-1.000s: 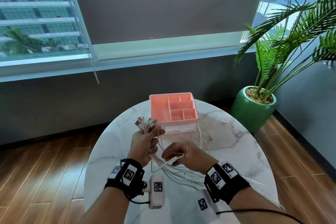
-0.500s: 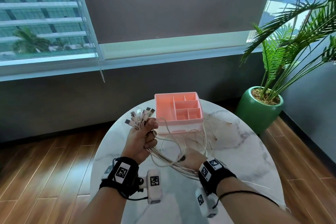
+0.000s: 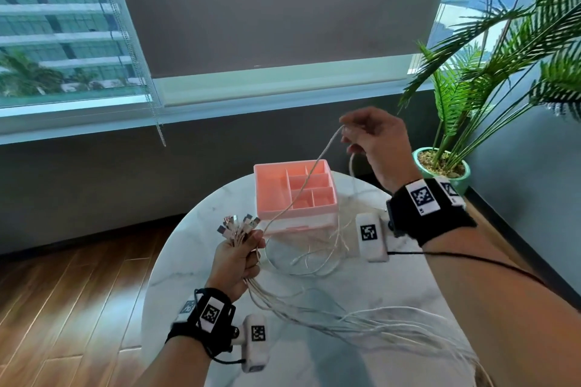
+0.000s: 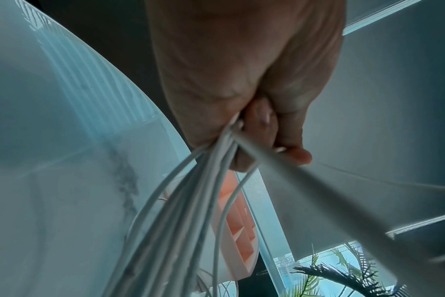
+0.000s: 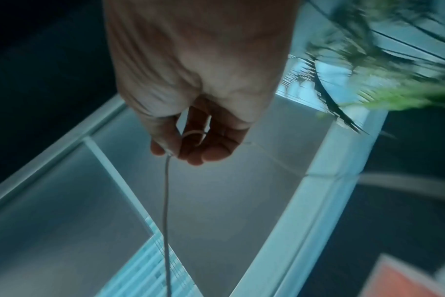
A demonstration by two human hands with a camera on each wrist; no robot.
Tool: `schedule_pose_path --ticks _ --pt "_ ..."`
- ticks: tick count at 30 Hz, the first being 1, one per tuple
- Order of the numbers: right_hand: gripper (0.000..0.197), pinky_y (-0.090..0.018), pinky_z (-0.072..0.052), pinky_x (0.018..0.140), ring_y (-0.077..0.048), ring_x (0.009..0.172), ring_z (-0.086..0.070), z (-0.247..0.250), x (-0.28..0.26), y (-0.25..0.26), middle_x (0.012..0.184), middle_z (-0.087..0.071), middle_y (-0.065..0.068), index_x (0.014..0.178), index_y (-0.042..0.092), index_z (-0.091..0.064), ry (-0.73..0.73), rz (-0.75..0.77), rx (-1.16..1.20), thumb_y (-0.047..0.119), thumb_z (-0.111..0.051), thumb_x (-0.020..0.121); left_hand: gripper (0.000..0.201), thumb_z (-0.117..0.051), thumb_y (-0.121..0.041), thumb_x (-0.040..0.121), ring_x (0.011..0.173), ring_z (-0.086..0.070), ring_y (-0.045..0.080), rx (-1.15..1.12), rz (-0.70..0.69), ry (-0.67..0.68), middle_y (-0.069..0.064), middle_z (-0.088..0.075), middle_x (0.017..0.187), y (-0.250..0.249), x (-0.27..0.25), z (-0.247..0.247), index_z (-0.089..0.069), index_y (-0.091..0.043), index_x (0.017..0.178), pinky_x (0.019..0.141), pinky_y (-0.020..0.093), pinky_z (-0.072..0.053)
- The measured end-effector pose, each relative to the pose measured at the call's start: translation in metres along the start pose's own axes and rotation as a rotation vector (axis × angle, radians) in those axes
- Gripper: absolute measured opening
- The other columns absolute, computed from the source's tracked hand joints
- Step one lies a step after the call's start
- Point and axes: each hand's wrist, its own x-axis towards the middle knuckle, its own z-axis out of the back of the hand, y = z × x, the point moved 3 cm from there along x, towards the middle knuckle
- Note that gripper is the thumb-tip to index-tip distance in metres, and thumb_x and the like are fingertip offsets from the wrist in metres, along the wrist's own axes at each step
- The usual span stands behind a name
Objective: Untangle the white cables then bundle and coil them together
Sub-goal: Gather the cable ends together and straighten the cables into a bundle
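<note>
My left hand [image 3: 239,256] grips a bundle of white cables [image 3: 317,314] just below their plug ends [image 3: 237,225], which fan out above the fist. In the left wrist view the cables [image 4: 191,211] stream down out of the closed left hand [image 4: 249,130]. My right hand [image 3: 371,141] is raised high above the table, pinching a single white cable [image 3: 309,177] that runs taut down to the left fist. The right wrist view shows the right hand [image 5: 188,144] with that one cable [image 5: 166,201] hanging from its fingertips. Loose cable loops [image 3: 314,258] lie on the marble table [image 3: 361,364].
A pink divided organiser box [image 3: 294,195] stands at the far side of the round table, under the taut cable. A potted palm [image 3: 446,166] in a green pot stands on the floor at the right. Wooden floor [image 3: 63,292] lies to the left; window and wall lie behind.
My right hand has left the cable bundle near the table and risen up and to the right, drawing one cable out taut. The left hand keeps its grip on the plug ends.
</note>
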Motion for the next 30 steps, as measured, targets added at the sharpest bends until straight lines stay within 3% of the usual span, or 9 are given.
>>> schedule_pose_path --ticks 5,8,10,13,15,19,22,27,30 --pt "0.023 -0.011 -0.048 0.074 -0.001 0.075 -0.059 0.02 0.009 0.018 0.089 -0.065 0.002 0.103 0.014 -0.072 0.045 0.343 -0.528 0.0 -0.069 0.085 0.018 -0.062 -0.009 0.095 0.036 -0.024 0.002 0.011 -0.021 0.008 0.003 -0.058 0.068 -0.004 0.002 -0.003 -0.055 -0.01 0.078 0.034 0.016 -0.017" --pt "0.02 -0.015 -0.048 0.073 0.0 0.074 -0.054 0.043 0.007 0.005 0.09 -0.061 0.002 0.105 0.016 -0.071 -0.094 0.414 -0.695 0.009 -0.071 0.086 0.016 -0.061 -0.008 0.095 0.037 -0.023 0.002 0.0 -0.022 -0.01 0.003 -0.056 0.07 -0.004 0.003 0.001 -0.056 -0.01 0.08 0.034 0.015 -0.018" --pt "0.022 -0.021 -0.051 0.066 -0.005 0.07 -0.059 0.059 0.004 -0.007 0.09 -0.062 0.002 0.108 0.015 -0.069 -0.191 0.337 -0.652 0.027 -0.07 0.09 0.015 -0.061 -0.008 0.095 0.037 -0.023 0.002 -0.001 -0.022 -0.012 0.003 -0.056 0.069 -0.003 0.003 0.002 -0.056 -0.011 0.081 0.034 0.015 -0.018" --pt "0.052 -0.025 -0.05 0.05 -0.02 0.061 -0.069 0.075 0.0 -0.028 0.091 -0.069 -0.004 0.102 0.017 -0.064 -0.291 0.032 -0.51 0.066 -0.059 0.086 0.015 -0.061 -0.008 0.095 0.036 -0.023 0.002 0.003 -0.026 -0.019 0.003 -0.057 0.069 -0.002 0.003 0.001 -0.057 -0.01 0.081 0.034 0.015 -0.019" --pt "0.06 -0.031 -0.051 0.059 -0.021 0.067 -0.069 0.085 -0.002 -0.035 0.085 -0.068 -0.003 0.09 0.02 -0.064 -0.325 -0.098 -0.531 0.078 -0.058 0.077 0.016 -0.062 -0.008 0.095 0.036 -0.023 0.002 0.019 -0.018 -0.042 0.003 -0.057 0.068 0.001 0.005 0.002 -0.056 -0.01 0.08 0.034 0.015 -0.018" --pt "0.009 -0.033 -0.057 0.072 -0.019 0.083 -0.069 0.078 -0.01 -0.052 0.088 -0.073 0.001 0.084 0.022 -0.072 -0.1 -0.187 -0.468 0.029 -0.071 0.089 0.017 -0.064 -0.009 0.094 0.035 -0.023 0.003 0.089 0.016 -0.067 -0.001 -0.052 0.059 0.009 0.005 -0.002 -0.056 -0.004 0.08 0.033 0.016 -0.017" --pt "0.044 -0.032 -0.06 0.074 -0.023 0.09 -0.071 0.052 -0.027 -0.069 0.097 -0.075 -0.011 0.086 0.021 -0.075 0.086 -0.211 -0.397 -0.015 -0.051 0.087 0.018 -0.065 -0.013 0.094 0.035 -0.025 0.003 0.144 0.029 -0.042 -0.005 -0.053 0.051 0.014 0.004 -0.014 -0.058 0.002 0.087 0.033 0.015 -0.019" --pt "0.035 -0.019 -0.054 0.075 -0.006 0.081 -0.07 -0.012 -0.086 -0.09 0.091 -0.076 -0.003 0.094 0.013 -0.077 0.393 -0.219 -0.342 -0.012 -0.054 0.087 0.023 -0.071 -0.023 0.091 0.039 -0.026 0.006 0.2 0.049 0.034 0.014 -0.072 0.084 0.022 0.003 -0.039 -0.061 -0.003 0.092 0.036 0.016 -0.02" --pt "0.023 -0.035 -0.06 0.079 -0.021 0.082 -0.071 -0.05 -0.127 -0.096 0.09 -0.074 -0.004 0.087 0.008 -0.075 0.532 -0.188 -0.252 -0.009 -0.06 0.085 0.025 -0.074 -0.025 0.089 0.04 -0.028 0.009 0.249 0.079 0.042 0.01 -0.06 0.068 0.03 0.004 -0.048 -0.064 -0.003 0.092 0.037 0.017 -0.021"
